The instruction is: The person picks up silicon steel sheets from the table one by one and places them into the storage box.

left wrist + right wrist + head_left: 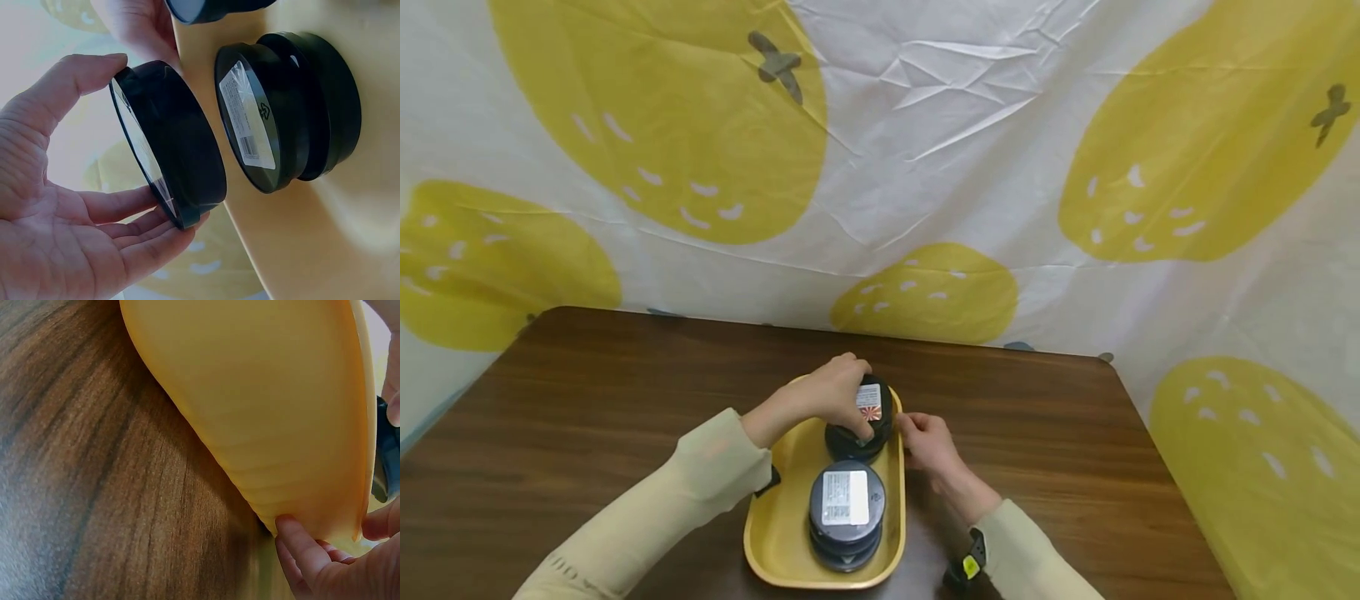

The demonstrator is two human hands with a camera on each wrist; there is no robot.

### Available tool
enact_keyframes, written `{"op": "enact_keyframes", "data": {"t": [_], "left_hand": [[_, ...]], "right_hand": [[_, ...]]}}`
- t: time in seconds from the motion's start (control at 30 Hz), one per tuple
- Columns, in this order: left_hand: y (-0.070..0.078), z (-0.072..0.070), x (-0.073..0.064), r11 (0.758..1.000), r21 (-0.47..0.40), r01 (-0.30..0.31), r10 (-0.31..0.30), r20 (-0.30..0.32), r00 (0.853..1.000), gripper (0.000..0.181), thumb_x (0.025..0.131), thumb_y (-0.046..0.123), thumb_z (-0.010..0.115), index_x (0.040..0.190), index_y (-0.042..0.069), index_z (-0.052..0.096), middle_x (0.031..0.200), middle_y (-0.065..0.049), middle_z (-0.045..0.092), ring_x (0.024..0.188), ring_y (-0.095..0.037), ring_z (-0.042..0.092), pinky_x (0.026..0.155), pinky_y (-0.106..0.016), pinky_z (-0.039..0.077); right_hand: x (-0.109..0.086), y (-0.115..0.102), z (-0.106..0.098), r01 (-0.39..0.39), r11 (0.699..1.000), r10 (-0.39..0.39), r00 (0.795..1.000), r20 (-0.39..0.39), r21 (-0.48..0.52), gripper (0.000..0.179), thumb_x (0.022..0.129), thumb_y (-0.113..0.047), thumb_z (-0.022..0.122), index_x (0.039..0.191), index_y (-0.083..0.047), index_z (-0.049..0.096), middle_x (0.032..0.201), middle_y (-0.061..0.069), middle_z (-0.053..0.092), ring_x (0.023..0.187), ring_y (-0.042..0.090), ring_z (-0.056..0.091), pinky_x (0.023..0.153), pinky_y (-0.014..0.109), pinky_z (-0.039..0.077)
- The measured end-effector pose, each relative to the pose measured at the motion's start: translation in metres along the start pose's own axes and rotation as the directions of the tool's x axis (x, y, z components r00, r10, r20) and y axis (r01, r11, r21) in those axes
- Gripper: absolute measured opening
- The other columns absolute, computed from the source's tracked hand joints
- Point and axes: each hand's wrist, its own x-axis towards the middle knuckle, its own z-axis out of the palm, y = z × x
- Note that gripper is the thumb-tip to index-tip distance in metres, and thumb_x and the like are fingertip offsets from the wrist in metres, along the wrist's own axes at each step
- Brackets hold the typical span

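My left hand [842, 396] grips a round black container [178, 137] by its edge, thumb on one side and fingers on the other. A white label covers its flat face. Apart from it, just below, a stack of similar black containers [287, 112] with a labelled top sits in the yellow tray [786, 525]. Nearer me in the tray stands another labelled stack [847, 508]. My right hand [932, 450] holds the tray's right side near the far end, its thumb at the rim and fingers [303, 544] against the outer wall.
The tray rests on a dark brown wooden table [1037, 467]. Behind the table hangs a white cloth [940, 167] printed with large yellow fruit. A black and yellow device [966, 571] is strapped to my right wrist.
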Motion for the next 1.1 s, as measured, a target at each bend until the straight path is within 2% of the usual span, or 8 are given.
{"op": "enact_keyframes", "data": {"t": [0.33,0.7,0.9,1.1], "left_hand": [[0.000,0.004,0.004,1.000,0.018,0.008,-0.008,0.018,1.000,0.075,0.058,0.026,0.087,0.116,-0.009,0.054,0.100,-0.015,0.055,0.089,-0.024,0.051,0.081,-0.037,0.047],[-0.003,0.010,0.008,0.999,0.040,0.008,-0.010,0.046,0.999,0.068,0.058,0.025,0.088,0.110,-0.007,0.056,0.093,-0.012,0.054,0.086,-0.023,0.051,0.078,-0.037,0.047],[-0.003,0.014,0.009,0.999,0.037,0.016,-0.018,0.052,0.998,0.071,0.059,0.025,0.088,0.113,-0.008,0.055,0.096,-0.013,0.055,0.088,-0.024,0.051,0.080,-0.038,0.047],[-0.004,0.016,0.010,0.999,0.042,0.021,-0.024,0.055,0.998,0.071,0.059,0.025,0.088,0.113,-0.008,0.055,0.097,-0.013,0.055,0.088,-0.024,0.051,0.080,-0.038,0.048]], "right_hand": [[-0.001,-0.002,0.000,-0.017,1.000,0.017,1.000,0.004,-0.012,0.034,0.097,-0.014,0.046,0.108,0.017,0.057,0.081,0.009,0.054,0.070,0.015,0.057,0.062,0.036,0.056],[-0.001,-0.003,-0.001,-0.025,1.000,0.025,1.000,0.017,-0.005,0.035,0.098,-0.013,0.044,0.111,0.017,0.055,0.090,0.020,0.061,0.072,0.019,0.060,0.064,0.037,0.056],[-0.002,-0.003,0.000,-0.016,1.000,0.016,1.000,0.019,-0.002,0.037,0.099,-0.015,0.043,0.110,0.018,0.056,0.082,0.011,0.058,0.070,0.017,0.059,0.065,0.040,0.056],[-0.002,-0.002,-0.001,-0.015,1.000,0.014,1.000,0.013,0.017,0.035,0.098,-0.014,0.044,0.108,0.017,0.056,0.073,0.004,0.051,0.066,0.015,0.058,0.062,0.035,0.055]]}}
